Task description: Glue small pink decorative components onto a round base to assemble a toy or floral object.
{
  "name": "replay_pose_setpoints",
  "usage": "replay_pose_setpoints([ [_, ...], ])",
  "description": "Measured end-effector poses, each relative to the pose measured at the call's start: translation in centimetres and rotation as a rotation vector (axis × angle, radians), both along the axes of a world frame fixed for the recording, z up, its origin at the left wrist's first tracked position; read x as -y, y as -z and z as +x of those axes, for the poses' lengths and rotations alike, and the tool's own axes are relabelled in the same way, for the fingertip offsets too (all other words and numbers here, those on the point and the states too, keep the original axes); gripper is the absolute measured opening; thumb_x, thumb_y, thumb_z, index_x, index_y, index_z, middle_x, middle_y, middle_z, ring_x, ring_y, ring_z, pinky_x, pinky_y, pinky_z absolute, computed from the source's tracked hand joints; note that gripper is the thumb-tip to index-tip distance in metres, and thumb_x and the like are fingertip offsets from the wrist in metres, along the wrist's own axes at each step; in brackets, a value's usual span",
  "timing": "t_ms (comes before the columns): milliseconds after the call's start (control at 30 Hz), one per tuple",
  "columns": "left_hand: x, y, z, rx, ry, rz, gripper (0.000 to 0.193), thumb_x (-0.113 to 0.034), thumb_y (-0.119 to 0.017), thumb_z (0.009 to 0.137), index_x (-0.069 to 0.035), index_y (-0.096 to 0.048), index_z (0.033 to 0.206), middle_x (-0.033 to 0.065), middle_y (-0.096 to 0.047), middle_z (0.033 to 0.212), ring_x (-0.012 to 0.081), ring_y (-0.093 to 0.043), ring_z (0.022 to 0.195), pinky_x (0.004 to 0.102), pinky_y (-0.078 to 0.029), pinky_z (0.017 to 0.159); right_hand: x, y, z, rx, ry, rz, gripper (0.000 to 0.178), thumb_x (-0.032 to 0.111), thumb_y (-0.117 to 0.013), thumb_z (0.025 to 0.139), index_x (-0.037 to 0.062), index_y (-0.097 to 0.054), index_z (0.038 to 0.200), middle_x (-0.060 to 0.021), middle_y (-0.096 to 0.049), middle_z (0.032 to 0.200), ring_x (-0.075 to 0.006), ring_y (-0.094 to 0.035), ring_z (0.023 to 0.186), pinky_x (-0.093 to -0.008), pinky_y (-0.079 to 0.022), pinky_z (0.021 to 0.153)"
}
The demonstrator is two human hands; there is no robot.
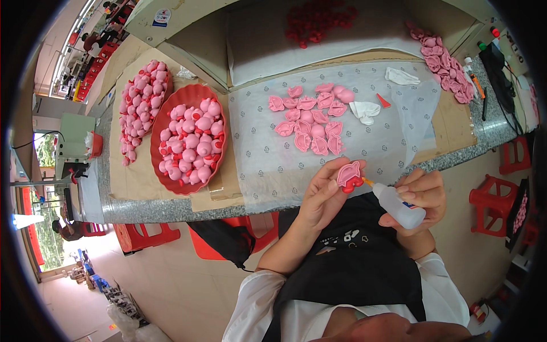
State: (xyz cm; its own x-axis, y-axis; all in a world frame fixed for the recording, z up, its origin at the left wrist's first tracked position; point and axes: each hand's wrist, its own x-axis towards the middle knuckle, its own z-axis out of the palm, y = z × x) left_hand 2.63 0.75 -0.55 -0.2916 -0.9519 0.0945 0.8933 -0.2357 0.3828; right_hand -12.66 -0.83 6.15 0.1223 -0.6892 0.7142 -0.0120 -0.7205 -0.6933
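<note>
Squeeze bottle (396, 206) in right hand (427, 197)

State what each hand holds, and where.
Left hand: small hollow pink-and-red piece, by its outer edge. Right hand: translucent white plastic squeeze bottle, by its body.

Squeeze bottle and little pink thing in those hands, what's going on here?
A person at a workbench holds a small pink-and-red piece in the fingers of the left hand. The right hand grips a whitish squeeze bottle, its orange nozzle at the piece; whether anything is coming out can't be told. More pink pieces lie on a patterned white sheet beyond the hands, and a red bowl full of pink-and-red figures stands to the left.
</note>
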Motion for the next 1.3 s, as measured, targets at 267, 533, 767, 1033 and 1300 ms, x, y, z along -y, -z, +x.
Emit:
replay_pose_setpoints([
  [267,0.11,-0.07,0.1,-0.01,0.032,0.045,0.044,-0.019,-0.054,0.077,-0.01,-0.039,0.117,0.0173,-0.04,0.118,0.0282,-0.041,0.106,0.0367,-0.031,0.091,0.21,0.53,-0.29,0.093,-0.005,0.03,0.05,0.016,-0.082,0.045,0.0064,-0.051,0.083,-0.0045,-0.045,0.08,-0.0129,-0.046,0.06,-0.0216,-0.038,0.053],
  [533,0.15,0.08,0.06,-0.009,0.03,0.034,0.044,-0.02,-0.054,0.078,-0.01,-0.039,0.117,0.0178,-0.039,0.119,0.028,-0.04,0.107,0.0368,-0.03,0.091,0.25,0.61,-0.33,0.067,0.002,0.022,0.05,0.016,-0.081,0.046,0.0063,-0.051,0.084,-0.0041,-0.044,0.08,-0.0127,-0.046,0.061,-0.0215,-0.038,0.053],
  [767,0.06,0.06,0.16,-0.036,0.024,0.026,0.041,-0.018,-0.051,0.079,-0.007,-0.039,0.117,0.019,-0.04,0.118,0.0267,-0.041,0.107,0.0366,-0.03,0.091,0.22,0.29,-0.05,0.083,0.06,0.008,0.048,0.028,-0.078,0.049,0.0071,-0.047,0.079,-0.0033,-0.044,0.074,-0.009,-0.045,0.057,-0.0199,-0.04,0.051],
  [1033,0.15,0.13,0.01,0.022,0.006,0.029,0.044,-0.02,-0.053,0.078,-0.009,-0.039,0.117,0.019,-0.041,0.116,0.0272,-0.043,0.105,0.0383,-0.032,0.089,-0.29,0.12,0.06,0.11,-0.054,0.021,0.048,0.026,-0.079,0.049,0.0064,-0.046,0.078,-0.004,-0.044,0.075,-0.0089,-0.044,0.057,-0.0182,-0.039,0.049],
  [1300,0.14,0.27,0.2,-0.034,0.013,-0.007,0.04,-0.017,-0.05,0.08,-0.004,-0.038,0.116,0.0185,-0.041,0.117,0.0235,-0.041,0.109,0.0351,-0.03,0.092,-0.25,0.49,0.31,0.026,-0.043,0.024,0.047,0.026,-0.079,0.05,0.0063,-0.046,0.077,-0.0042,-0.044,0.075,-0.0088,-0.044,0.055,-0.019,-0.039,0.049],
])
